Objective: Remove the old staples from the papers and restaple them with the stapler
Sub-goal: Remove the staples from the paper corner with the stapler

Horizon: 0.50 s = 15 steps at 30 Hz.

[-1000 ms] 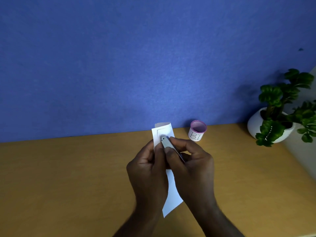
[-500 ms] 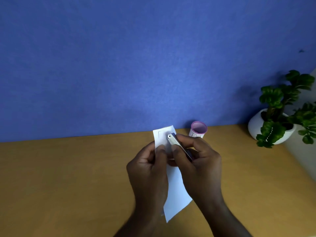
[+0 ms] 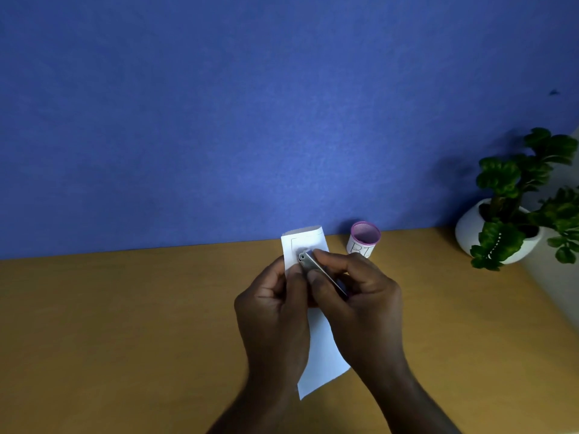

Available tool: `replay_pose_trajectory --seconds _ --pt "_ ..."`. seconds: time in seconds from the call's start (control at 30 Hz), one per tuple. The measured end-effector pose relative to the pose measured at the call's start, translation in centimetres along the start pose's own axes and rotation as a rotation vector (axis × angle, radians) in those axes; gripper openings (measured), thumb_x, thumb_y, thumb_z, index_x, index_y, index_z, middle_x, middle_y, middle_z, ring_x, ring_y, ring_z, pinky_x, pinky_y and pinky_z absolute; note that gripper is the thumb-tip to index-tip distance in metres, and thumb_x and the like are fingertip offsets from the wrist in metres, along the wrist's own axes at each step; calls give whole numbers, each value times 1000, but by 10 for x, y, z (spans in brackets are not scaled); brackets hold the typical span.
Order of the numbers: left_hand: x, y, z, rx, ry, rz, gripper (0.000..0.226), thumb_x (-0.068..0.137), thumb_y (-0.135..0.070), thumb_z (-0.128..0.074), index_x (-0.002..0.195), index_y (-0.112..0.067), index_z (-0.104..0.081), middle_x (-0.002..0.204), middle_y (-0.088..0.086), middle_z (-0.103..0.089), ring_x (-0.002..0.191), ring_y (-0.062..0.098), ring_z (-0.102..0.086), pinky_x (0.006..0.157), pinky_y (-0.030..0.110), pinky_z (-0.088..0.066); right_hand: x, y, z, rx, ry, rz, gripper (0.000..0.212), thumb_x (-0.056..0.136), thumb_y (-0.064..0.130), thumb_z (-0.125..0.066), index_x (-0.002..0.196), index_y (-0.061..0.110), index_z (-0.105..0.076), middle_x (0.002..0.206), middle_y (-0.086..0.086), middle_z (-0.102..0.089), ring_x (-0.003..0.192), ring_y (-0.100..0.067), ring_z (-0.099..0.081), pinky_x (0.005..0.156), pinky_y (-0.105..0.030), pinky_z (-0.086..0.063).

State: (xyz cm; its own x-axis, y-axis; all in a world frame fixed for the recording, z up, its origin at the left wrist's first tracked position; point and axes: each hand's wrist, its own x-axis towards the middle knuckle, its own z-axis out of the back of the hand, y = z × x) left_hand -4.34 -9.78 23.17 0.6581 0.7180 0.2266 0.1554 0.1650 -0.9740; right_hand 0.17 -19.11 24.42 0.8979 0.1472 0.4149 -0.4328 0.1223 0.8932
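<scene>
A narrow stack of white papers [image 3: 322, 355] is held above the wooden desk, its top edge curled over near the wall. My left hand [image 3: 272, 311] pinches the papers on their left side near the top. My right hand [image 3: 357, 299] grips a small silver metal stapler [image 3: 316, 269], whose round end presses against the upper part of the papers beside my left thumb. The staple itself is hidden by my fingers and the tool.
A small white cup with a pink rim [image 3: 363, 239] stands by the blue wall just right of the papers. A green plant in a white pot [image 3: 501, 230] sits at the far right. The wooden desk [image 3: 125, 324] stretches left.
The stapler's tip has shifted slightly left and back onto the paper's upper middle. The paper's top edge has curled over again. Both hands stay in nearly the same place.
</scene>
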Motion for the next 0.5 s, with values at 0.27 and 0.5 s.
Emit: replay_pose_trajectory --seconds 0.27,0.5 --pt "-2 2 1 30 68 -19 26 104 -22 -62 91 -29 -84 67 -1 -75 60 1 -60 53 23 -49 2 4 1 57 14 11 27 89 31 -74 110 48 -78 94 7 -78 85 -10 -76 72 -9 -55" --pt "2 0 1 -67 74 102 25 103 -16 -68 91 -27 -86 75 -5 -82 66 5 -71 61 19 -56 3 -1 6 206 43 -111 30 96 8 -77 105 36 -83 89 -6 -81 77 -23 -80 72 -26 -64"
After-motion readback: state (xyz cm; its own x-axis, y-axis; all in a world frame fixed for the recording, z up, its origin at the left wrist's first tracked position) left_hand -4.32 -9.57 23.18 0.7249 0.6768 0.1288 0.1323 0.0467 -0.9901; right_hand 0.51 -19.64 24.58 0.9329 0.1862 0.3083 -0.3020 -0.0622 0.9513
